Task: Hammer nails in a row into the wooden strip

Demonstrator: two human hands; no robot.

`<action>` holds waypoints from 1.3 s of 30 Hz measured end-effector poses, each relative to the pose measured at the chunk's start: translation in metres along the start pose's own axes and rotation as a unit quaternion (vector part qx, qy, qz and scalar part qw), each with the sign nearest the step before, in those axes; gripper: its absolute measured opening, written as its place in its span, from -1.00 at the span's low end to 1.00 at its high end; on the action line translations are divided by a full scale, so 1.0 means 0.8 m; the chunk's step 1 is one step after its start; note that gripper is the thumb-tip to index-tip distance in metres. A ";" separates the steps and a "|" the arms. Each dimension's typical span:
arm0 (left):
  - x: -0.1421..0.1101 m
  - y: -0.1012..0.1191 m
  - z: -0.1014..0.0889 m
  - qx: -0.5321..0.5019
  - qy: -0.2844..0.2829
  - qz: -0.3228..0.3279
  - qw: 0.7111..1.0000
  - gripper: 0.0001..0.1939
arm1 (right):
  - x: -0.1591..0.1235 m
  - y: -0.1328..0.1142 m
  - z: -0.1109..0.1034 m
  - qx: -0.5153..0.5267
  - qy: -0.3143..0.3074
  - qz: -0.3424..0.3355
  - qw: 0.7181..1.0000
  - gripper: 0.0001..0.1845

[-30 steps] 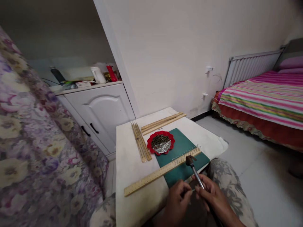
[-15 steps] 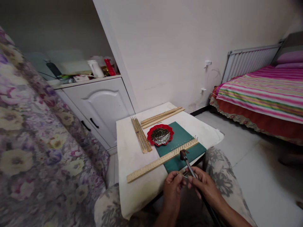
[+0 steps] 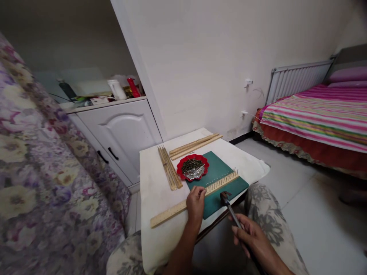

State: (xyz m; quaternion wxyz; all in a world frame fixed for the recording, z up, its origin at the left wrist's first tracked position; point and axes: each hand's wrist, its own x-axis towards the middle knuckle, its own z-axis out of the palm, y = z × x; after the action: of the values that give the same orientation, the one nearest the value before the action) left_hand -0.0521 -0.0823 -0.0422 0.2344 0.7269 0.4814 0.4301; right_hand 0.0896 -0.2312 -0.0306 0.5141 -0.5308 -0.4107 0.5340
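My left hand (image 3: 195,204) is closed in a pinch over a pale wooden strip (image 3: 169,215), its fingertips on a small nail beside the row of upright nails (image 3: 222,181). The strip has rows of small holes along its bare part. It lies across a green mat (image 3: 212,208) and out over the table to the left. In my right hand (image 3: 247,231) is a hammer (image 3: 233,217), gripped by its handle, with the head just above the mat's near edge. A red scalloped dish (image 3: 179,167) full of nails stands at the mat's far left corner.
The low table (image 3: 156,244) has a white cover. A bundle of wooden strips with nails (image 3: 169,168) lies left of the dish, and more strips (image 3: 195,145) lie behind. Around are a white cabinet (image 3: 126,141), a floral curtain (image 3: 31,172) and a bed (image 3: 315,114).
My left hand has moved forward and left, from beside my right hand to the wooden strip, carrying the nail. My right hand still holds the hammer, slightly lower. The view has shifted slightly.
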 end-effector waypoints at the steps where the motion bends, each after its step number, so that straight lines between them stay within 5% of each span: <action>1: -0.001 -0.002 0.002 0.011 0.000 0.000 1.000 -0.83 | 0.000 -0.001 -0.001 -0.003 0.003 -0.001 1.000 -0.64; 12: -0.001 -0.003 0.006 0.068 -0.011 0.014 0.998 -0.83 | 0.004 0.006 -0.005 -0.001 0.012 0.014 1.000 -0.59; 22: 0.002 -0.003 0.011 0.066 -0.029 0.013 0.997 -0.81 | 0.030 -0.025 0.001 -0.002 -0.066 -0.021 0.998 -0.66; 39: 0.001 -0.007 0.010 0.080 -0.039 -0.018 0.996 -0.85 | 0.067 -0.041 0.020 -0.034 -0.091 -0.024 0.995 -0.66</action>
State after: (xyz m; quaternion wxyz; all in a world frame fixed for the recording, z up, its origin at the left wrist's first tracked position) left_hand -0.0477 -0.0789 -0.0503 0.2016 0.7509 0.5177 0.3570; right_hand 0.0822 -0.1724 -0.0044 0.4687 -0.4869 -0.4861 0.5540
